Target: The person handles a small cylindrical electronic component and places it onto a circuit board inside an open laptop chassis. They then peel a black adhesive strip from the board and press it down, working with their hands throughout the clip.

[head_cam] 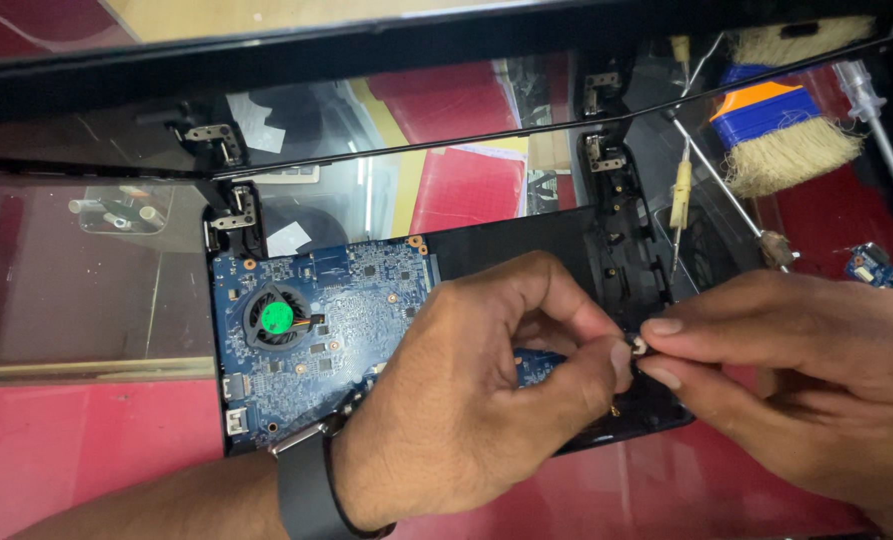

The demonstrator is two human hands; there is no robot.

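Note:
An opened laptop base lies on a red mat, its blue motherboard exposed with a round fan and green hub. My left hand, with a dark watch on the wrist, hovers over the board's right part. My right hand meets it from the right. Both pinch a tiny pale part between their fingertips, above the base's right side. What the part connects to is hidden by my fingers.
The laptop's glossy screen stands open behind the base, hinges showing. A brush with an orange and blue handle, a screwdriver, thin probes and a small blue circuit board lie at the right.

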